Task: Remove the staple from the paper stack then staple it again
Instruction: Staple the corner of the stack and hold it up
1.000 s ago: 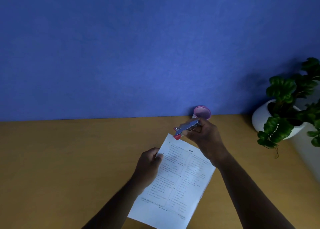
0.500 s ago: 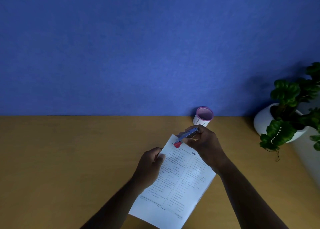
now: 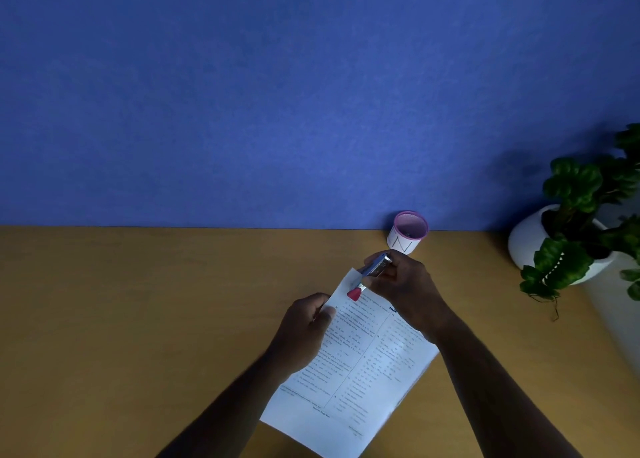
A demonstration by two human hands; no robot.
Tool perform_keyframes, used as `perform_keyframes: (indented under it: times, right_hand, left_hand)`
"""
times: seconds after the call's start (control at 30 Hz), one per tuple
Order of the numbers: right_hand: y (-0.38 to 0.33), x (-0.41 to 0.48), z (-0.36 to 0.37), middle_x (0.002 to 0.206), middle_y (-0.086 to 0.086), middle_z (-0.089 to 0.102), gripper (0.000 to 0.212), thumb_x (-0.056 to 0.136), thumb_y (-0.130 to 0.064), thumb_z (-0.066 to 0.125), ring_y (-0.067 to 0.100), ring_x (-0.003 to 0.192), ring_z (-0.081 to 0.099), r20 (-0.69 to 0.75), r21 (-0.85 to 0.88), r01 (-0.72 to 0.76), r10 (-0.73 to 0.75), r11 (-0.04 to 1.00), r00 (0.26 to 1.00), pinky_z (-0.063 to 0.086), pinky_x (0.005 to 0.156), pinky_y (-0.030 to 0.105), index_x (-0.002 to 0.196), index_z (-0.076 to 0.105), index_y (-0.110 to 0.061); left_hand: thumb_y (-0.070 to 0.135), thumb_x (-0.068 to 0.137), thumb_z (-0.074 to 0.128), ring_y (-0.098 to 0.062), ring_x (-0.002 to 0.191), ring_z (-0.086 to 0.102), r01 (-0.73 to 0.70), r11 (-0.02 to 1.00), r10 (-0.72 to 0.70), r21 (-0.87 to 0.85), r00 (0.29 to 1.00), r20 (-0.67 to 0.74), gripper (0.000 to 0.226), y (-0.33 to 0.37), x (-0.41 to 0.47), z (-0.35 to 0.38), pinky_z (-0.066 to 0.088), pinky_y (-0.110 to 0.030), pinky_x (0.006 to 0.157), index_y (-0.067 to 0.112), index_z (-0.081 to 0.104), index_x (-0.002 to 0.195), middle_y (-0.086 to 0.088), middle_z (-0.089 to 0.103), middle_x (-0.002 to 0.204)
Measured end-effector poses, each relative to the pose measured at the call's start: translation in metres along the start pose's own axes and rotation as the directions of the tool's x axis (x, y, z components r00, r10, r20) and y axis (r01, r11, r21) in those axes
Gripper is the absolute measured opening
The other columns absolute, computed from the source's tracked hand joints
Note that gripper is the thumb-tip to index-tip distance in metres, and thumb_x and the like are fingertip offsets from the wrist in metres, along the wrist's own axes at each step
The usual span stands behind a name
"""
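A white printed paper stack (image 3: 360, 364) is held above the wooden desk (image 3: 138, 319), tilted with its top corner pointing away from me. My left hand (image 3: 304, 329) pinches the stack's left edge near the top. My right hand (image 3: 405, 291) grips a small silver stapler (image 3: 372, 270) with a red tip (image 3: 354, 294). The stapler's red end lies over the stack's top left corner. The staple itself cannot be made out.
A small pink-rimmed white cup (image 3: 408, 231) stands at the desk's back edge against the blue wall (image 3: 311, 94), just beyond my right hand. A green plant in a white pot (image 3: 568, 236) sits at the right.
My right hand has brought the stapler down and toward me, so its red tip now overlaps the top corner of the stack. My left hand keeps its hold.
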State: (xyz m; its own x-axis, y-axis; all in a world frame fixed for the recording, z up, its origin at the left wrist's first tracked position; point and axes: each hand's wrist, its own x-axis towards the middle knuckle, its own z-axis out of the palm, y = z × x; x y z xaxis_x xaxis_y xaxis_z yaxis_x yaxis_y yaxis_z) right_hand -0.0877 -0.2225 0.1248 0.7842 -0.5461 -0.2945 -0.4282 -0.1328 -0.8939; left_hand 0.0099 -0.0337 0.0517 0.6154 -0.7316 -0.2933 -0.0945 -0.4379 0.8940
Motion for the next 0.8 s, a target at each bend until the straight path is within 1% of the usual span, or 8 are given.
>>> perform_keyframes:
  times: [0.07, 0.2, 0.27, 0.33, 0.43, 0.67, 0.73, 0.8]
  right_hand:
    - [0.0008, 0.0006, 0.0011, 0.106, -0.004, 0.079, 0.019, 0.096, -0.016, 0.077, 0.007, 0.085, 0.078, -0.005, -0.006, -0.004, 0.004, 1.0, 1.0, 0.054, 0.061, 0.011, 0.11, 0.067, -0.023]
    - [0.0012, 0.0003, 0.0017, 0.101, -0.007, 0.078, 0.018, 0.095, -0.018, 0.078, 0.01, 0.089, 0.077, -0.028, -0.033, 0.01, -0.011, 0.999, 1.0, 0.053, 0.061, 0.012, 0.107, 0.068, -0.026]
    - [0.0007, 0.0002, 0.002, 0.102, -0.006, 0.077, 0.018, 0.094, -0.018, 0.078, 0.013, 0.094, 0.077, -0.031, -0.031, 0.013, -0.014, 0.999, 0.999, 0.053, 0.064, 0.014, 0.107, 0.068, -0.025]
    - [0.0012, 0.0004, 0.0021, 0.1, -0.006, 0.078, 0.017, 0.094, -0.017, 0.079, 0.014, 0.094, 0.078, -0.032, -0.026, 0.017, -0.017, 1.0, 0.999, 0.055, 0.068, 0.018, 0.105, 0.069, -0.025]
    - [0.0024, -0.0001, 0.0028, 0.094, -0.006, 0.079, 0.017, 0.094, -0.016, 0.079, 0.01, 0.089, 0.078, -0.037, -0.025, 0.025, -0.026, 0.999, 0.999, 0.058, 0.07, 0.02, 0.103, 0.069, -0.025]
    - [0.0029, 0.0009, 0.0054, 0.095, -0.007, 0.078, 0.016, 0.095, -0.015, 0.077, -0.003, 0.087, 0.075, -0.063, -0.078, 0.046, -0.051, 0.996, 0.997, 0.059, 0.068, 0.016, 0.106, 0.068, -0.023]
    - [0.004, 0.0011, 0.0063, 0.096, -0.009, 0.077, 0.017, 0.095, -0.015, 0.077, -0.005, 0.087, 0.074, -0.065, -0.108, 0.05, -0.057, 0.993, 0.996, 0.059, 0.071, 0.017, 0.106, 0.067, -0.024]
    - [0.0052, 0.0014, 0.0075, 0.095, -0.01, 0.077, 0.017, 0.095, -0.015, 0.077, -0.004, 0.086, 0.074, -0.079, -0.125, 0.048, -0.058, 0.991, 0.995, 0.058, 0.071, 0.018, 0.105, 0.067, -0.025]
  left_hand:
    - [0.024, 0.115, 0.054, 0.005, 0.072, 0.075, 0.004, 1.0, -0.004, -0.014, 1.0, 0.003, 0.025, 0.0016, -0.0009, 0.0008, 0.049, -0.012, 0.06, 0.012, 0.076, 0.113, 0.012, 0.079, 0.092]
    - [0.018, 0.115, 0.052, 0.008, 0.064, 0.068, 0.011, 0.999, -0.011, -0.046, 1.0, -0.001, 0.026, 0.0055, -0.0033, 0.0021, 0.045, -0.011, 0.059, 0.011, 0.077, 0.112, 0.027, 0.076, 0.074]
    - [0.02, 0.114, 0.053, 0.0, 0.069, 0.069, 0.012, 0.998, -0.013, -0.058, 1.0, -0.01, 0.026, 0.0052, -0.0034, 0.0017, 0.048, -0.021, 0.064, 0.013, 0.078, 0.112, 0.012, 0.081, 0.084]
    - [0.024, 0.113, 0.054, -0.023, 0.077, 0.075, 0.012, 0.998, -0.013, -0.065, 1.0, -0.008, 0.026, 0.0045, -0.0039, 0.0009, 0.05, -0.032, 0.067, 0.015, 0.078, 0.111, -0.005, 0.083, 0.094]
    - [0.034, 0.108, 0.053, -0.039, 0.092, 0.078, 0.014, 0.998, -0.013, -0.066, 1.0, 0.015, 0.032, 0.003, -0.0041, 0.001, 0.053, -0.035, 0.07, 0.013, 0.076, 0.111, -0.008, 0.084, 0.1]
    - [0.026, 0.114, 0.054, 0.001, 0.07, 0.073, 0.025, 0.998, -0.023, -0.059, 0.999, 0.032, 0.026, 0.0052, -0.0052, -0.0003, 0.05, -0.017, 0.061, 0.013, 0.076, 0.114, 0.014, 0.08, 0.088]
    - [0.025, 0.115, 0.054, -0.001, 0.069, 0.073, 0.02, 0.998, -0.018, -0.053, 0.999, 0.03, 0.025, 0.0055, -0.0057, -0.0003, 0.049, -0.017, 0.061, 0.013, 0.076, 0.113, 0.014, 0.08, 0.087]
    - [0.028, 0.115, 0.054, -0.014, 0.076, 0.077, 0.015, 0.999, -0.014, -0.047, 0.999, 0.03, 0.026, 0.0055, -0.006, -0.0004, 0.05, -0.022, 0.063, 0.014, 0.076, 0.113, 0.006, 0.082, 0.093]
